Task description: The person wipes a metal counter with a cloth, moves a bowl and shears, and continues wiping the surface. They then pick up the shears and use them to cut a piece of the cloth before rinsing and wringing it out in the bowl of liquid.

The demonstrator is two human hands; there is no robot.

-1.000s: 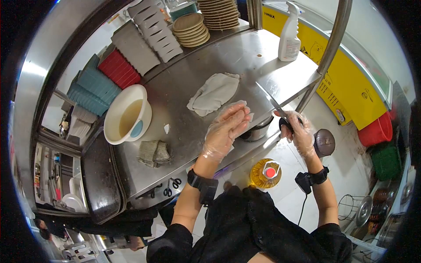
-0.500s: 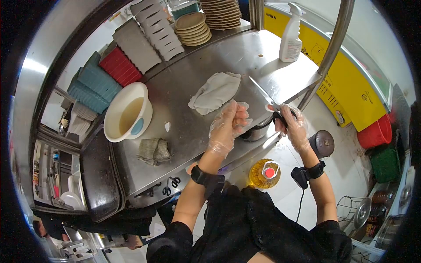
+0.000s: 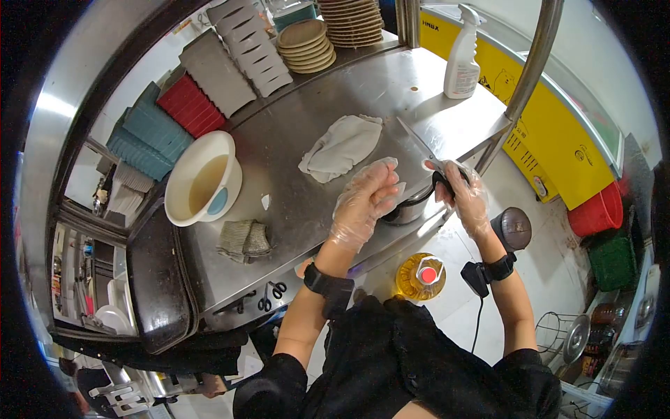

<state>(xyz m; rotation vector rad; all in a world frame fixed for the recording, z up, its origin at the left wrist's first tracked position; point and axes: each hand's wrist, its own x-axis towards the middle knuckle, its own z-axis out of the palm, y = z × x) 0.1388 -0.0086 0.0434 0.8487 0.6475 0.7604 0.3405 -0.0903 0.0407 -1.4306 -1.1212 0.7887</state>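
Observation:
Both hands wear clear plastic gloves. My right hand (image 3: 462, 192) grips the black handles of the scissors (image 3: 441, 167), whose long blades point up and left over the steel table (image 3: 279, 167). To the left, my left hand (image 3: 368, 202) is raised above the table's edge with its fingers curled together; whether anything is inside them is too small to tell. A white cloth (image 3: 343, 148) lies crumpled just beyond it. Beneath and between the hands is a dark round pot (image 3: 408, 211), partly hidden.
On the left stand a white basin (image 3: 234, 167) of cloudy liquid and a folded grey cloth (image 3: 244, 240). A spray bottle (image 3: 462, 63) stands at the far right corner. Stacked plates (image 3: 306, 45) line the back. An oil bottle (image 3: 421, 277) is below the front edge.
My left hand has turned slightly and its fingers have shifted. The scissors have tilted a little in my right hand. At the lower left, another person has moved.

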